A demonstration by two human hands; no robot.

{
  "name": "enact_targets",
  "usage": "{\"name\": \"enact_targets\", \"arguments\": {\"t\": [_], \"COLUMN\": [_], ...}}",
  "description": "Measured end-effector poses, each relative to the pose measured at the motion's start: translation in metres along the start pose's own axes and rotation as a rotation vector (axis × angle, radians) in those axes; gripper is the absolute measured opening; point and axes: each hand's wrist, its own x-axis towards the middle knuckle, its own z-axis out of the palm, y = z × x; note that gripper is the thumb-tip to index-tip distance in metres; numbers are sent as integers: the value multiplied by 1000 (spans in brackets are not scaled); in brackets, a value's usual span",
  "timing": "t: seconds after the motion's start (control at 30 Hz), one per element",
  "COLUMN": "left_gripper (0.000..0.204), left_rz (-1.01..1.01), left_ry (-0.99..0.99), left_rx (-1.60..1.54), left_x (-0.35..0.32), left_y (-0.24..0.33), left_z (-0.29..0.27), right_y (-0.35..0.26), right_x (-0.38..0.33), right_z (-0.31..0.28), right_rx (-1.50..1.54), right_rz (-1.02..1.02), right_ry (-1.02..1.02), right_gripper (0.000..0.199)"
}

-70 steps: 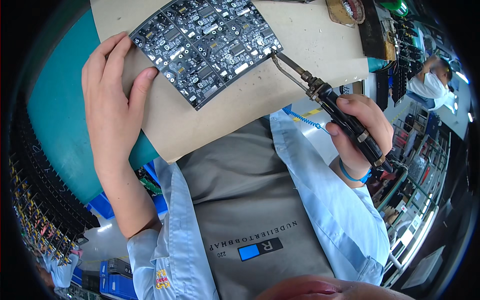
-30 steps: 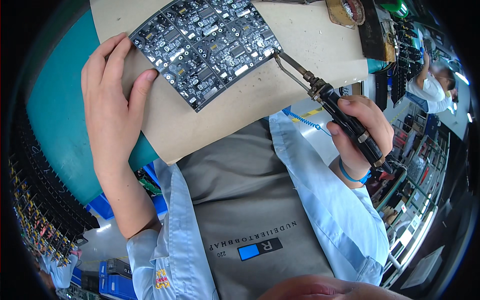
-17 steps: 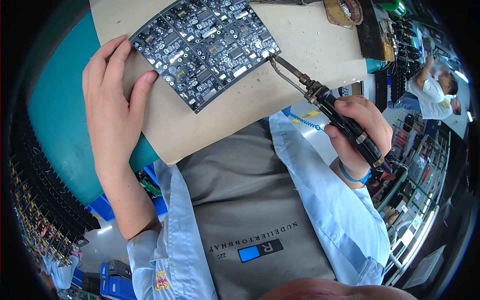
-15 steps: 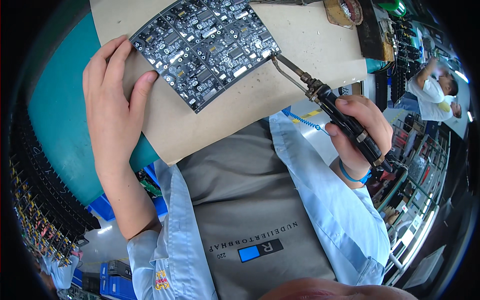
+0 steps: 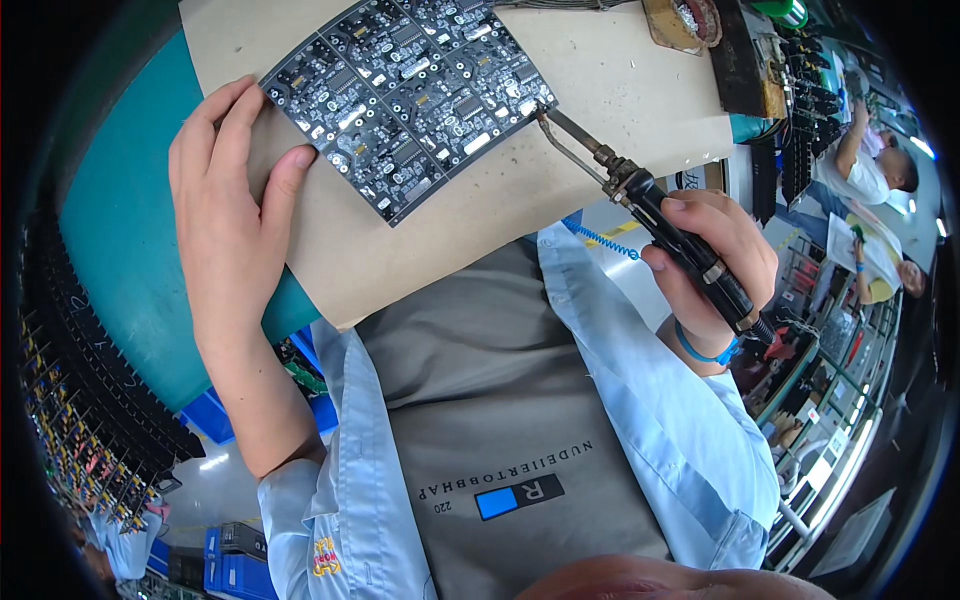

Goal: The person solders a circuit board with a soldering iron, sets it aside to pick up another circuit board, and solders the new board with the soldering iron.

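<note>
A: Grips we log?
B: Right hand [image 5: 720,245] clasps soldering iron [image 5: 645,195]; left hand [image 5: 225,220] spread against circuit board [image 5: 420,95] edge, on brown paper [image 5: 640,110].
A: Risks we flag?
B: Loose bracing could let the board slide; a lingering iron might scorch it.

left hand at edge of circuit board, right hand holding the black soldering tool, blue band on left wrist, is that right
Not quite: the head view shows the blue band on the right wrist. The left hand is at the edge of the circuit board and the right hand holds the black soldering tool.
</note>
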Motion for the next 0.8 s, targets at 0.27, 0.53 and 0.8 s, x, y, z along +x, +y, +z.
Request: {"name": "enact_targets", "arguments": {"t": [0.27,0.53,0.8], "left_gripper": [53,53,53], "left_rz": [5,14,23], "left_ry": [-2,-2,-6], "left_rx": [11,13,24], "left_x": [-1,-2,-3], "left_y": [-2,-2,-4], "left_z": [0,0,0], "right_y": [3,0,1], "right_x": [-1,-1,-2], "right_z": [2,0,2], "right_rx": [9,15,26], "right_rz": [-25,0,16], "right_ry": [-8,0,16], "right_gripper": [43,44,45]}}
